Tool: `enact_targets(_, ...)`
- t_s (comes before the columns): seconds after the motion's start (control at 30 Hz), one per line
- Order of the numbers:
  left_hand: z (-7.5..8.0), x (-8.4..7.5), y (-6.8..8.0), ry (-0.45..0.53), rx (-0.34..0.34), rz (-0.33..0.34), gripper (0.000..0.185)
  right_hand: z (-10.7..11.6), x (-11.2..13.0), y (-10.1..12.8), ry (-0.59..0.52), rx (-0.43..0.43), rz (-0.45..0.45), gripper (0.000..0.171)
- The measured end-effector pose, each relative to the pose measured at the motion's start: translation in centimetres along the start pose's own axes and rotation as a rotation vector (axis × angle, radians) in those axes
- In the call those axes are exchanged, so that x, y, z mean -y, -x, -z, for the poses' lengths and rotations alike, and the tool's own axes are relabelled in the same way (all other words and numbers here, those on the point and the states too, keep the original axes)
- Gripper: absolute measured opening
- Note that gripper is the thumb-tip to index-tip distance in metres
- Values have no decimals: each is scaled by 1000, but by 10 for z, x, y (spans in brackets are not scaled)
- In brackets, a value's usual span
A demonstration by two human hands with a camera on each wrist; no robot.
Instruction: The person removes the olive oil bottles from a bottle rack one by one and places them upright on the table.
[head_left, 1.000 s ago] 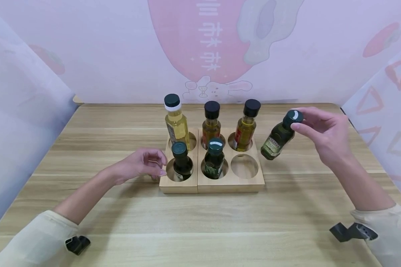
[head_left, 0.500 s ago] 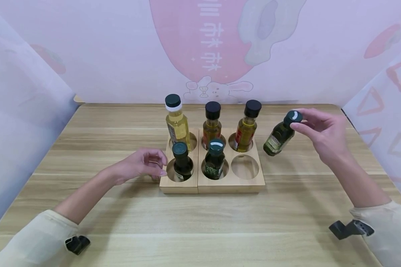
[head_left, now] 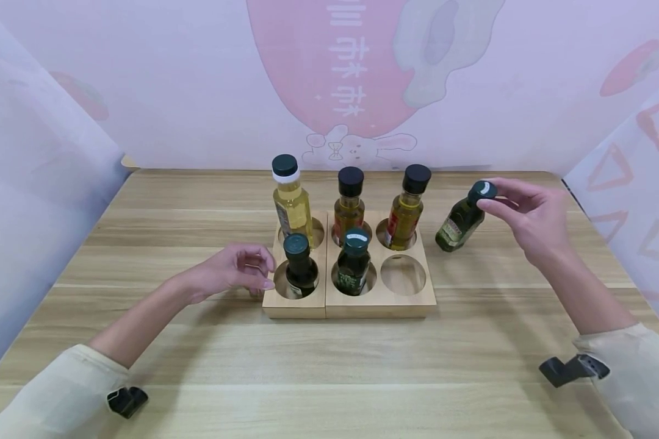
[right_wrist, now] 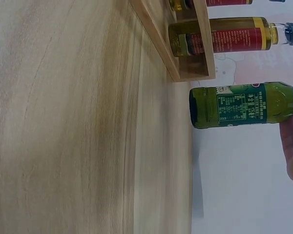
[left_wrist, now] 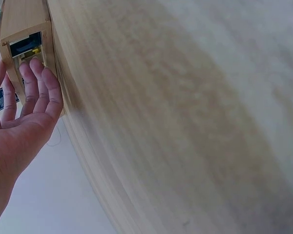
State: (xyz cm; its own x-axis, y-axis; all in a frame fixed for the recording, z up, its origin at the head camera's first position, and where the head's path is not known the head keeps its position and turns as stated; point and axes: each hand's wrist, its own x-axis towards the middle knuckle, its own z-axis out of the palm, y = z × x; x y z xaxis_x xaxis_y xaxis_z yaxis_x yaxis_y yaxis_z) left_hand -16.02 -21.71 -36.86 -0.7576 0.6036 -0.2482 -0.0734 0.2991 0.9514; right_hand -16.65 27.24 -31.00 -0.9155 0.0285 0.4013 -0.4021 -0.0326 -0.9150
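Note:
My right hand point(head_left: 513, 204) pinches the cap of a small dark green oil bottle point(head_left: 460, 221) and holds it tilted, just right of a wooden six-hole rack point(head_left: 379, 305). In the right wrist view the bottle point(right_wrist: 234, 105) hangs clear of the tabletop beside the rack point(right_wrist: 185, 58). The rack's front right hole point(head_left: 403, 275) is empty. Five bottles stand in the others: a pale yellow one point(head_left: 291, 207), two amber ones point(head_left: 348, 210) point(head_left: 406, 213) and two dark green ones point(head_left: 299, 268) point(head_left: 353, 265). My left hand point(head_left: 241, 268) touches the rack's left side point(left_wrist: 24, 24) with fairly straight fingers point(left_wrist: 39, 83).
The rack sits mid-table on a light wooden tabletop point(head_left: 329, 366). Pale printed screens close off the back point(head_left: 198, 91) and both sides. Black camera mounts show at my left sleeve point(head_left: 126, 401) and my right sleeve point(head_left: 571, 369).
The green bottle's base has risen a little and drawn farther back, so it hangs less tilted. My right hand shifted only slightly. The left hand has stayed against the rack.

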Motion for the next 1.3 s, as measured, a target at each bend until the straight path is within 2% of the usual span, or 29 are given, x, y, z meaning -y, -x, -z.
enact_targets(0.5,-1,-1,1,25,2,10,27,3,-10,-6,-23,10,-75,32)
enact_targets(1.3,-1,-2,0,37,7,19,25,6,-17,-9,116,-42,-168,31)
